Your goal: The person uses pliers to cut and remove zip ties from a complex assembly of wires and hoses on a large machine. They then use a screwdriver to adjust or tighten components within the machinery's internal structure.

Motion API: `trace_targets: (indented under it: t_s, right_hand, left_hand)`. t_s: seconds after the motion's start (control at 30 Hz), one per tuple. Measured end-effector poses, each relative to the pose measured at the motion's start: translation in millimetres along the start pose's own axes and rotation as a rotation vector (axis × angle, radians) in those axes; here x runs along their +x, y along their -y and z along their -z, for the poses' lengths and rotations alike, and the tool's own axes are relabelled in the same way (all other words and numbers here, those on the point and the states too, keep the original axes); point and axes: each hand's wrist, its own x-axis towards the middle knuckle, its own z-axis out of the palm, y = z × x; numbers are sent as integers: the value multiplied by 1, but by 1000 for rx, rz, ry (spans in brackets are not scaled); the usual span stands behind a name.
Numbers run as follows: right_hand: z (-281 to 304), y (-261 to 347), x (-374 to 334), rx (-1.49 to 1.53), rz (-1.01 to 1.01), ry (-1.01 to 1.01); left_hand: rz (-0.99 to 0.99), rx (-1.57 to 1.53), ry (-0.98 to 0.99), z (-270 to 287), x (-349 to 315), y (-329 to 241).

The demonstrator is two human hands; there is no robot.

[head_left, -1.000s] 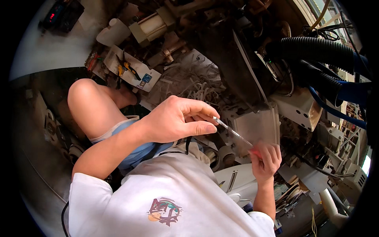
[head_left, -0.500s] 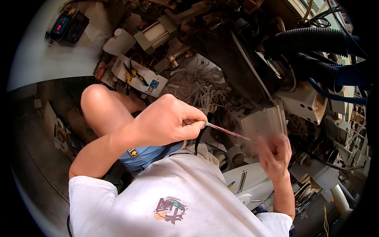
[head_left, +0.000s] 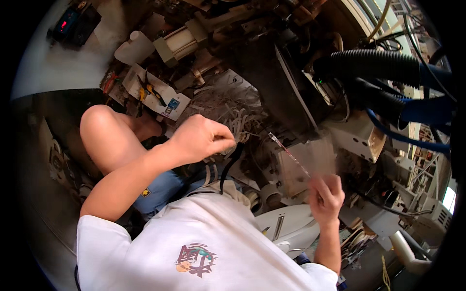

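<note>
Red-streaked and partly clear, a slender stick (head_left: 291,157) is held aslant in front of the body by the right hand (head_left: 327,196), its lower end pinched between thumb and fingers. Its pale, shiny tip is pointed up toward the left and is left free, well apart from the left hand (head_left: 194,140). That hand is raised in front of the bare knee (head_left: 99,121), its fingers curled and its thumb and forefinger drawn together at the tips (whether anything fine is nipped between them cannot be told). Behind the stick a pale panel (head_left: 296,182) is seen, blurred along its upper part. Beyond the left hand, light-coloured strips (head_left: 238,120) are heaped in a tangle. Farther to the left, a whitish board (head_left: 132,80) is laid at a slant, and on it a yellow-and-black hand tool (head_left: 150,88), shaped like pliers, and a small blue object (head_left: 173,104) are rested. Beside the board a white plastic bottle (head_left: 134,47) is placed, and near the upper left corner a dark device (head_left: 73,26) is lit with a red display. On the right side, a black ribbed hose (head_left: 374,63) is stretched across, joined to a blue section.
</note>
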Motion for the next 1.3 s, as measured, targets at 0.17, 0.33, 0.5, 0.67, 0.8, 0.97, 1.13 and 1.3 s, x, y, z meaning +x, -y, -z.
trace_targets:
  t_s: [0.17,0.33,0.5,0.67,0.8,0.97,1.13,1.3]
  right_hand:
    - [-14,-37,-17,226,-366,18]
    - [-15,-62,24,749,-886,58]
    - [-34,-88,81,534,-936,124]
    - [-70,-153,101,552,-728,159]
    - [-99,-156,142,625,-846,187]
    - [-131,-165,170,731,-699,237]
    - [-153,-182,174,824,-639,95]
    - [-162,-175,186,789,-621,60]
  left_hand:
    - [-35,401,125,-35,23,24]
    - [-83,387,137,-74,39,83]
    - [48,310,97,-83,49,88]
    - [101,365,47,-99,64,107]
    - [-103,505,-74,-124,56,152]
    - [57,470,134,-89,60,123]
    - [91,561,356,15,51,55]
    - [-363,597,-507,97,43,38]
